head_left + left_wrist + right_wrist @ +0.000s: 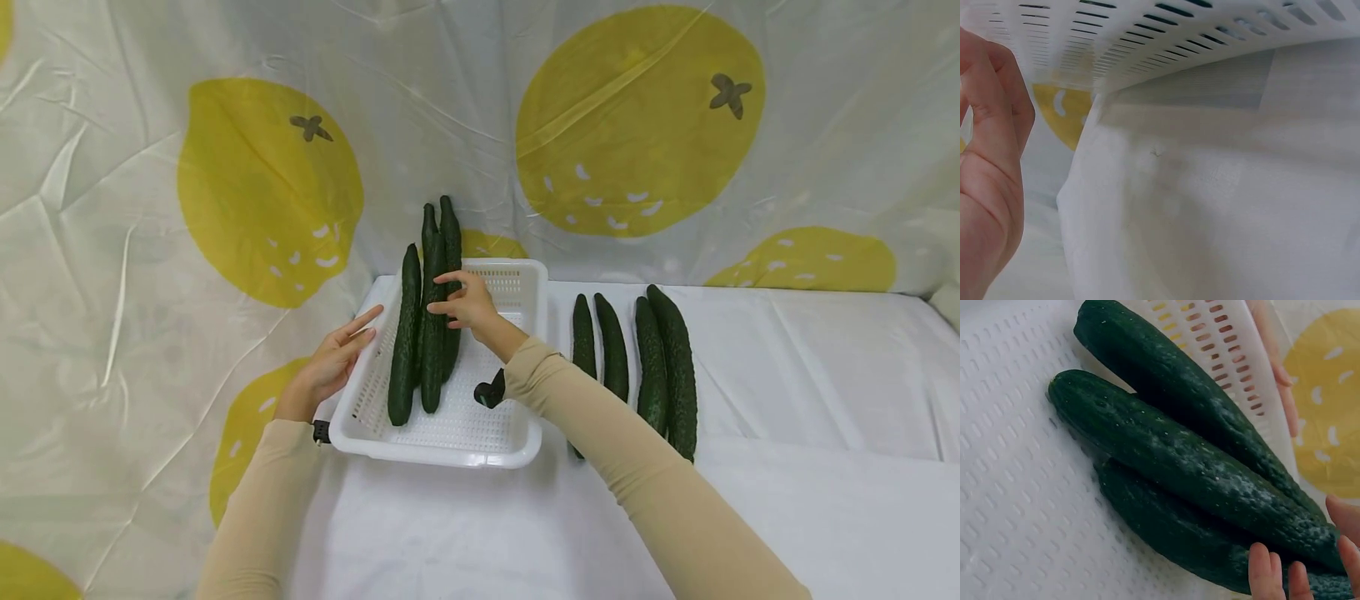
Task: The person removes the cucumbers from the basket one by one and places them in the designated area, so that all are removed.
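Several dark green cucumbers lie lengthwise in a white plastic basket, their far ends sticking out over its back rim. My right hand is over the basket, fingers spread at the middle cucumber. In the right wrist view its fingertips overlap the far part of the cucumbers. At the basket's left side is my left hand, fingers extended along the rim. The left wrist view shows that hand beside the slotted basket wall.
To the right of the basket, more cucumbers lie on the white-covered table, partly hidden by my right sleeve. A lemon-print sheet hangs behind the table and along its left side.
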The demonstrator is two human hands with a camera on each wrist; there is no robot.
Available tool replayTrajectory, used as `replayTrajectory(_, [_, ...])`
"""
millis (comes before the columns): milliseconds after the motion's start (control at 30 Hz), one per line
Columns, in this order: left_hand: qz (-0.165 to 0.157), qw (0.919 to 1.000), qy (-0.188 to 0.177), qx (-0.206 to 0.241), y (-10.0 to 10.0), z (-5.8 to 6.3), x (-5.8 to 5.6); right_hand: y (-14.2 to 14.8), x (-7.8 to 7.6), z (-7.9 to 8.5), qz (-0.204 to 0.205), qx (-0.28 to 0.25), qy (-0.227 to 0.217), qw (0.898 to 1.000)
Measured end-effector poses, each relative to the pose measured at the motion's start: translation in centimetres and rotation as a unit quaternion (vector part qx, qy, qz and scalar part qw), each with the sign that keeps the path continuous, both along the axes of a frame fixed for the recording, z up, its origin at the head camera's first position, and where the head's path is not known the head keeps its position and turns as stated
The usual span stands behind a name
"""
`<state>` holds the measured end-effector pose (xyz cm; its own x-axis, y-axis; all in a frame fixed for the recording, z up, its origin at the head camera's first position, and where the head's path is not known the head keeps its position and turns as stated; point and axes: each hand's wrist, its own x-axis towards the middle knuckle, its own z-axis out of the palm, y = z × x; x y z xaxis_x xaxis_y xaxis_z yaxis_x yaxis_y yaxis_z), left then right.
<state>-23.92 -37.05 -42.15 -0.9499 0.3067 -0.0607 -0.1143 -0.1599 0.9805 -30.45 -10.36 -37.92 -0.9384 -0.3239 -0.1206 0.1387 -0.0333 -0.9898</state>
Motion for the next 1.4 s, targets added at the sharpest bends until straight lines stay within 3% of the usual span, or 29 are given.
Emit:
replayTrajectory(533, [-0.003, 1.0, 0.004, 0.009, -0.1, 0.0, 0.0, -1.5, 0.3, -1.0, 0.015, 0.055, 0.072, 0.996])
replayTrajectory(933, [-0.007, 0.9999, 0.01, 0.006, -0.3, -0.3, -0.1, -1.8, 0.6, -1.2, -0.014, 0.113, 0.138, 0.984])
replayTrajectory(1400, [-0.006, 0.9999, 0.008, -0.003, -0.2, -0.1, -0.1, -1.7, 0.7, -0.6, -0.019, 0.088, 0.094, 0.991])
